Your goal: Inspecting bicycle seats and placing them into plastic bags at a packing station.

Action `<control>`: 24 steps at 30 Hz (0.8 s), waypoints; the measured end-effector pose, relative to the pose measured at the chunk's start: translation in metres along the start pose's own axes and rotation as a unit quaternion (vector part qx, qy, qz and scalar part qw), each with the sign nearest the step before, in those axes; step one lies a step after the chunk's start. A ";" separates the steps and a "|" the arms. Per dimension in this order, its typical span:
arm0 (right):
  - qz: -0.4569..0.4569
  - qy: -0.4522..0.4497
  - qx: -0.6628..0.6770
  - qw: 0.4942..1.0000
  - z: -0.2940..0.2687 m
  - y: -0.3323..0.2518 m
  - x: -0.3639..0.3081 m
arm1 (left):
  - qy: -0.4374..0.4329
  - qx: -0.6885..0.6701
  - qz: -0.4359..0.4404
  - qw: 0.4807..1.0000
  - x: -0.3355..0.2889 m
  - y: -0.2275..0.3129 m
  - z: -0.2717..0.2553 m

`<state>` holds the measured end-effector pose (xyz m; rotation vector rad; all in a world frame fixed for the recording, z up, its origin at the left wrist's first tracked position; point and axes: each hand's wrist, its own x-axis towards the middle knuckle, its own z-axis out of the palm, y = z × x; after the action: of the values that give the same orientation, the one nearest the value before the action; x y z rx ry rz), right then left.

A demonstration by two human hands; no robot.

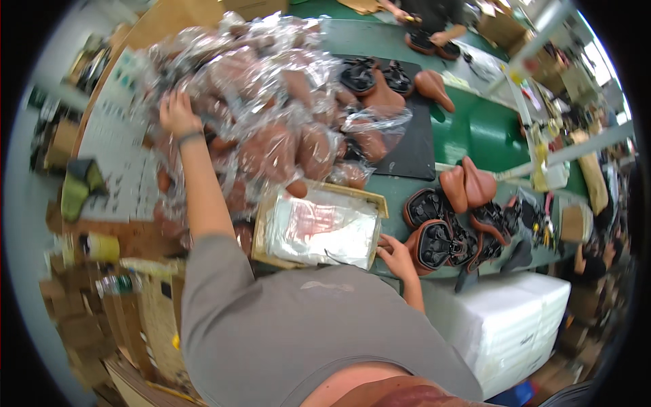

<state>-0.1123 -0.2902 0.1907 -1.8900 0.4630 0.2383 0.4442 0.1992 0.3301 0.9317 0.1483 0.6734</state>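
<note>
A large heap of brown bicycle saddles (268, 152) in clear plastic bags covers the left and middle of the table. My left hand (180, 115) reaches out to the heap's left side, its fingers spread over the bagged saddles. Close in front of my body stands a cardboard box (261, 234) with a stack of clear plastic bags (325, 227) in it. At the box's right edge rests my right hand (397, 258), fingers loosely apart and touching or very near its side. To the right of that hand lie several unbagged saddles (434, 244), some with black undersides up.
A black mat (417, 146) lies beyond the box, with more saddles on it. Another person's hands (447, 35) handle saddles at the far side. A white wrapped block (508, 325) stands below the table edge at right. Tools (546, 224) lie at the right.
</note>
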 end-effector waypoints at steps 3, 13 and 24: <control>0.005 0.022 0.054 0.998 -0.021 0.019 0.066 | -0.076 0.324 0.169 0.928 -0.184 0.021 -0.008; 0.134 0.271 0.148 0.942 -0.137 0.031 0.536 | -0.585 0.371 0.041 0.720 -0.394 -0.072 0.113; 0.052 0.137 0.387 0.910 -0.114 -0.003 0.603 | -0.500 0.705 0.202 0.460 -0.220 -0.374 0.284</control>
<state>0.4265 -0.5174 0.0047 -1.1148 0.7241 -0.1402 0.5598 -0.2812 0.1731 2.9505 -0.7650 0.1400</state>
